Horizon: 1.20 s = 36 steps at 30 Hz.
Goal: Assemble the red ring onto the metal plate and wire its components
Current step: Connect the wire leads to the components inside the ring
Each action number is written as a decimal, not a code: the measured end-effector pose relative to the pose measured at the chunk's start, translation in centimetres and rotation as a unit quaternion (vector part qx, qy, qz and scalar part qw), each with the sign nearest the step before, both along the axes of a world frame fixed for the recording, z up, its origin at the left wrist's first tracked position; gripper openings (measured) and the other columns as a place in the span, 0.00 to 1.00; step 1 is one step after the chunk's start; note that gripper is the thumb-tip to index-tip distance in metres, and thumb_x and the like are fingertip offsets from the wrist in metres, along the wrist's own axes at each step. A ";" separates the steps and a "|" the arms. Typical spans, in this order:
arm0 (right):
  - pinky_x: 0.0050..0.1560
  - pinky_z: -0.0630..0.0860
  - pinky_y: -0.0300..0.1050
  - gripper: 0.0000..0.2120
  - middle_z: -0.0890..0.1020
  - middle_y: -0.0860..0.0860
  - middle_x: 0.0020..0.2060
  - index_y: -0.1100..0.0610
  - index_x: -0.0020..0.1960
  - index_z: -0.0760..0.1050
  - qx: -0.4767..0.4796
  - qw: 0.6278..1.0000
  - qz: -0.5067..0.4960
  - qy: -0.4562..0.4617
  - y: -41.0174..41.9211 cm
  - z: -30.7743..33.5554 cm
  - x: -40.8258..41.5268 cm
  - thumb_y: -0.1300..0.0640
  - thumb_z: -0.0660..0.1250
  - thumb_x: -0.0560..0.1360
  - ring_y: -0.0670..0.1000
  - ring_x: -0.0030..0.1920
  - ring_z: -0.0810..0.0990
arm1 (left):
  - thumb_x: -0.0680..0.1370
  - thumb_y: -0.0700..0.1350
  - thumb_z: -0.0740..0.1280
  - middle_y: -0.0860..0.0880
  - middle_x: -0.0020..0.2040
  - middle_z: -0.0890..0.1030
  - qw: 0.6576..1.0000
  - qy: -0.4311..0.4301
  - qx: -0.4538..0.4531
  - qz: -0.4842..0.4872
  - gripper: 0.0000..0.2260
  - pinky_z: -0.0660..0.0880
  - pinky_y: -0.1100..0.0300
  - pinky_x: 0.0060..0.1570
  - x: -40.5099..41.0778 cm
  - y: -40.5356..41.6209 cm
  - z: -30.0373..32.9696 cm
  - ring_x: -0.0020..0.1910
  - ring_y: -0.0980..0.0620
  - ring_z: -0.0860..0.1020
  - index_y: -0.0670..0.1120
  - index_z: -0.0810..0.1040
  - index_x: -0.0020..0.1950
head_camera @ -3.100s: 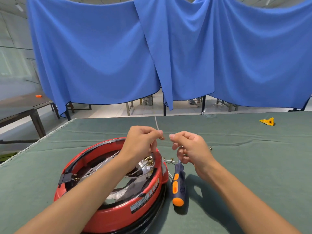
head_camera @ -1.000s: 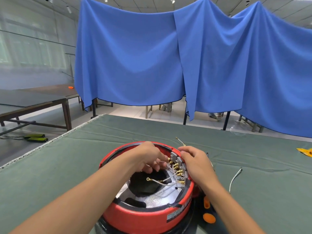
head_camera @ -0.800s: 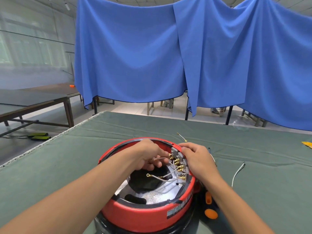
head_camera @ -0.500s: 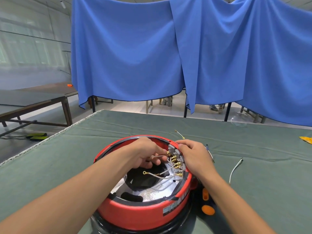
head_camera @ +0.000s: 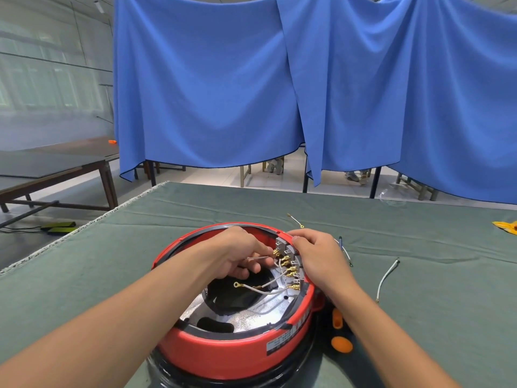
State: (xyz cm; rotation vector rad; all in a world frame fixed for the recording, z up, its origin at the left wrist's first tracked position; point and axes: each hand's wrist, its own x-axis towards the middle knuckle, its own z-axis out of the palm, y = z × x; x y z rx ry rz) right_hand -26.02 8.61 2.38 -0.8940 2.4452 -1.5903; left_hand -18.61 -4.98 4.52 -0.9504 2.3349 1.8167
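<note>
The red ring (head_camera: pixel 223 351) sits on the green table, with a silvery metal plate (head_camera: pixel 251 317) inside it. A row of grey blocks with brass terminals (head_camera: pixel 289 268) lines its right inner wall. My left hand (head_camera: pixel 240 254) reaches inside the ring and pinches a thin white wire (head_camera: pixel 257 258) whose end meets the top terminal. My right hand (head_camera: pixel 319 259) rests on the ring's right rim, fingers on the terminal blocks. Another white wire with a brass ring lug (head_camera: pixel 237 284) lies loose over the plate's dark opening.
An orange and dark screwdriver (head_camera: pixel 340 331) lies beside the ring under my right forearm. Loose wires lie on the cloth to the right (head_camera: pixel 387 278) and beyond the ring (head_camera: pixel 295 219). A yellow object (head_camera: pixel 507 226) is at the far right. Blue curtains hang behind the table.
Three seconds ago both hands held a wire above the table beside the ring. Over the last second they stay at the terminal row, with only small shifts.
</note>
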 end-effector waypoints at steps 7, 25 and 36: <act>0.47 0.75 0.43 0.13 0.84 0.46 0.43 0.53 0.50 0.82 0.002 1.000 -0.002 -0.001 0.0 0.1 0.0 0.59 0.59 0.78 0.47 0.46 0.80 | 0.78 0.42 0.66 0.50 0.32 0.81 1.000 0.006 -0.001 0.002 0.05 0.65 0.66 0.22 -0.1 0.1 0.0 0.20 0.58 0.70 0.44 0.78 0.42; 0.43 0.76 0.43 0.14 0.85 0.49 0.38 0.53 0.45 0.84 0.011 1.000 -0.013 0.027 0.1 0.0 0.0 0.60 0.59 0.77 0.51 0.43 0.82 | 0.77 0.40 0.67 0.47 0.31 0.82 0.999 0.030 -0.003 0.040 0.03 0.70 0.65 0.22 -0.7 0.6 -0.1 0.23 0.54 0.76 0.40 0.78 0.45; 0.48 0.77 0.50 0.13 0.85 0.54 0.40 0.58 0.44 0.83 0.008 0.999 -0.012 0.036 0.0 -0.1 0.0 0.60 0.59 0.77 0.54 0.46 0.81 | 0.75 0.43 0.69 0.48 0.29 0.80 0.999 0.011 -0.040 0.000 0.06 0.67 0.66 0.21 -0.4 0.4 -0.2 0.22 0.55 0.74 0.42 0.79 0.41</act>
